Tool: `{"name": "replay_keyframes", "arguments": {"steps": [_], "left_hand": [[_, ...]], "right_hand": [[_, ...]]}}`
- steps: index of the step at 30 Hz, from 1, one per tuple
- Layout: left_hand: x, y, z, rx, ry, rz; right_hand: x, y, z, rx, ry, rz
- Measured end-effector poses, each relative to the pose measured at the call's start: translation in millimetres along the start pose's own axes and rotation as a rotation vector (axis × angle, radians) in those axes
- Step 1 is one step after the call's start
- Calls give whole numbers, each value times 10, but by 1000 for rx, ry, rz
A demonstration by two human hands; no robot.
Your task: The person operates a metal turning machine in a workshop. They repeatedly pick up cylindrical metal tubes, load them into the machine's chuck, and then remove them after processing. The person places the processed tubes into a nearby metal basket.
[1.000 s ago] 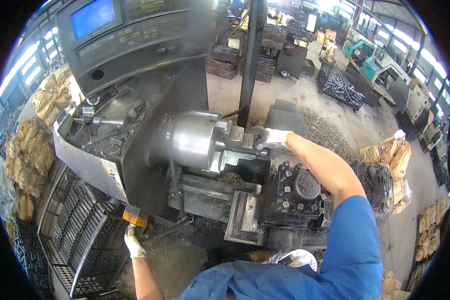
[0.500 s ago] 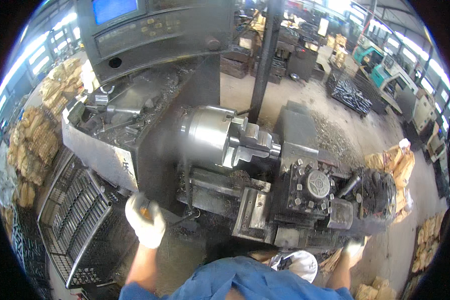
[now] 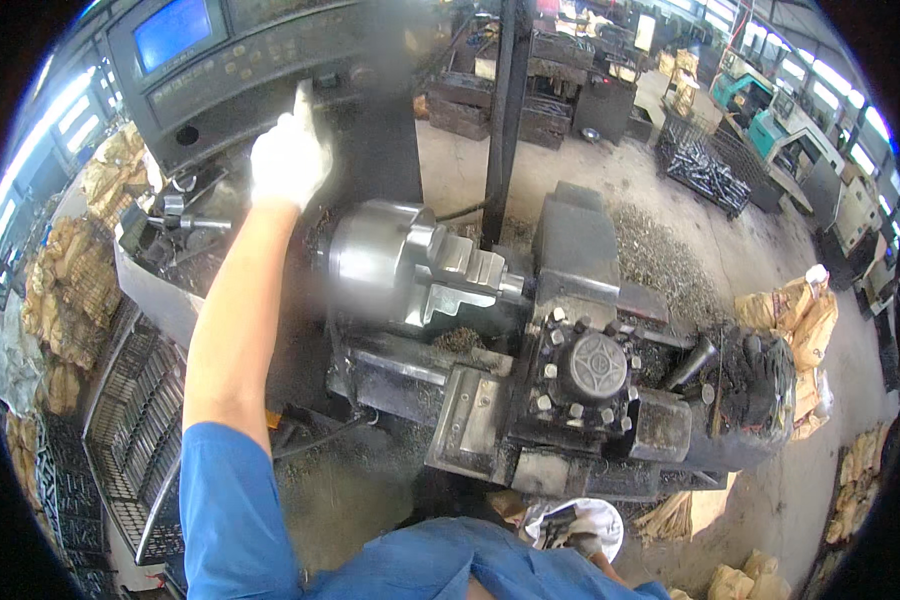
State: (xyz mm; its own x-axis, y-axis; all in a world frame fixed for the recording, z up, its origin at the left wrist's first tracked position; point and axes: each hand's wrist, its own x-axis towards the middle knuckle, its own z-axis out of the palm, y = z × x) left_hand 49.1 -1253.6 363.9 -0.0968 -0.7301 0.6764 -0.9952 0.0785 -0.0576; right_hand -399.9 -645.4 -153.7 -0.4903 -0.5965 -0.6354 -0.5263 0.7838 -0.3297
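Note:
My left hand (image 3: pixel 292 160), in a white glove, is raised to the lathe's dark control panel (image 3: pixel 255 90). Its index finger points up at the panel's lower edge, by a small switch; nothing shows in the hand. Whether the fingertip touches the switch I cannot tell. My right forearm (image 3: pixel 610 571) shows at the lower edge, beside a white bucket (image 3: pixel 612 523) with dark contents; the right hand's fingers are hidden there. Right of my left forearm, the steel chuck (image 3: pixel 370 255) holds a short round metal workpiece (image 3: pixel 512 287) in its stepped jaws.
A tool post (image 3: pixel 595 368) ringed with bolts stands right of the chuck. A metal tray (image 3: pixel 170 235) with loose parts lies behind my left arm. A slatted rack (image 3: pixel 135 440) stands at left. Metal shavings (image 3: pixel 660 260) cover floor behind the lathe; paper sacks (image 3: pixel 795 310) stand at right.
My left hand has risen from beside the slatted rack to the control panel. My right hand has moved left from beyond the tool post to the bucket. The view has shifted slightly.

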Motion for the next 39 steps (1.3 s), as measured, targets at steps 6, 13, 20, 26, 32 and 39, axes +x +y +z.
{"name": "replay_keyframes", "arguments": {"steps": [6, 13, 20, 26, 32, 39], "left_hand": [[-2538, -24, -628, -457, -241, 277], [-7921, -1494, -1260, -291, -1005, -1044], [-11640, -1249, -3811, 302, -767, -2372], [-12248, 288, -3812, 223, -775, -2472], [-10059, -274, -3799, -274, -371, -2647], [-10800, 773, -4179, 406, 573, -2788]], "right_hand": [[98, -224, 80, -226, -170, -141], [330, -1534, 414, -693, -331, -467], [53, -3376, 1433, -1225, -504, -909], [-506, -4862, 3637, -1833, -804, -2184], [-1756, -5627, 5512, -1801, -808, -2555], [-3086, -5619, 6424, -2023, -715, -2818]]}}
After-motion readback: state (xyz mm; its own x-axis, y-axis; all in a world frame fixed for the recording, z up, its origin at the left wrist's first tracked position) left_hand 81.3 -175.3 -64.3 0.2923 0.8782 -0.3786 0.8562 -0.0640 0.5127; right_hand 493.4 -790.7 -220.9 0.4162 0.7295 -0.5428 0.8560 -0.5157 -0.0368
